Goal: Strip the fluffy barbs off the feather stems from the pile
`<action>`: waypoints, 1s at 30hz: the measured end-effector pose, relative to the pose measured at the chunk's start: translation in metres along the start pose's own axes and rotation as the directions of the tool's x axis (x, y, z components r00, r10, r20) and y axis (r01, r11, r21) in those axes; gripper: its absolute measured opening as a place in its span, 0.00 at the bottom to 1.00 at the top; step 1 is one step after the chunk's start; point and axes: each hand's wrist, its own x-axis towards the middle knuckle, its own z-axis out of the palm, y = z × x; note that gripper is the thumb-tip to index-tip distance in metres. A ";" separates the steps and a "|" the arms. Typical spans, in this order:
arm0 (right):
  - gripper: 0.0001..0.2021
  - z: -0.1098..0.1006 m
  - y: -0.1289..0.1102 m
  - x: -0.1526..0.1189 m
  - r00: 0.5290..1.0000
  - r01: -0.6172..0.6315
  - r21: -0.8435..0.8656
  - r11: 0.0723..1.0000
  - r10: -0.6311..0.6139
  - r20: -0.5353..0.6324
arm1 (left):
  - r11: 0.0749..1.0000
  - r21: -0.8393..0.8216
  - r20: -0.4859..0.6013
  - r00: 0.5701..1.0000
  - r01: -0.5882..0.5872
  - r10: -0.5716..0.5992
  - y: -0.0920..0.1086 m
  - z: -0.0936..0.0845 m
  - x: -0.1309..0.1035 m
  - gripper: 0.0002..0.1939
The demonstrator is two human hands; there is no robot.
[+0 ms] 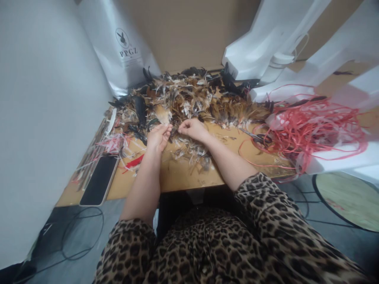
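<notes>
My left hand [160, 136] is closed at the near edge of the feather pile, with a pale tan feather [163, 114] standing up from its fingertips. Just to the right, my right hand [192, 129] is pinched, its fingertips close to the left ones but apart from them; whatever they hold, if anything, is too small to make out. Behind both hands spreads a heap of brown, white and black feathers [189, 92]. Small loose feathers and fluff [194, 152] lie on the tabletop nearer to me, between my forearms.
On the wooden table [177, 177], a phone [99, 180] lies at left, near pink and white strands [112, 144] and a red piece [135, 161]. Scissors [257, 136] rest right, beside tangled red ribbon [316, 126]. White bags [124, 47] stand behind. A round stool [346, 199] is at lower right.
</notes>
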 end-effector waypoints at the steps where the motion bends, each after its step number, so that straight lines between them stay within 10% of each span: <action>1: 0.06 -0.002 -0.001 -0.002 0.998 0.027 -0.104 0.994 -0.021 0.062 | 1.000 -0.002 -0.004 1.000 -0.006 0.006 0.000 -0.001 0.000 0.05; 9: 0.12 0.006 -0.015 -0.015 0.945 0.300 -0.536 0.789 -0.167 0.282 | 1.000 -0.007 0.019 1.000 -0.024 0.024 0.000 -0.002 0.001 0.04; 17: 0.10 0.012 -0.004 -0.012 0.937 0.331 -0.567 0.754 -0.191 0.293 | 1.000 -0.001 0.040 0.999 -0.012 0.012 0.001 -0.002 -0.001 0.03; 24: 0.08 0.001 -0.004 -0.005 0.949 0.311 -0.236 0.921 -0.312 0.037 | 0.999 -0.040 0.027 0.999 -0.034 0.035 0.006 -0.002 -0.002 0.05; 30: 0.07 -0.007 0.005 0.009 0.969 0.110 0.327 0.939 -0.028 -0.246 | 0.990 -0.112 0.061 0.995 0.089 -0.082 0.012 -0.001 -0.005 0.04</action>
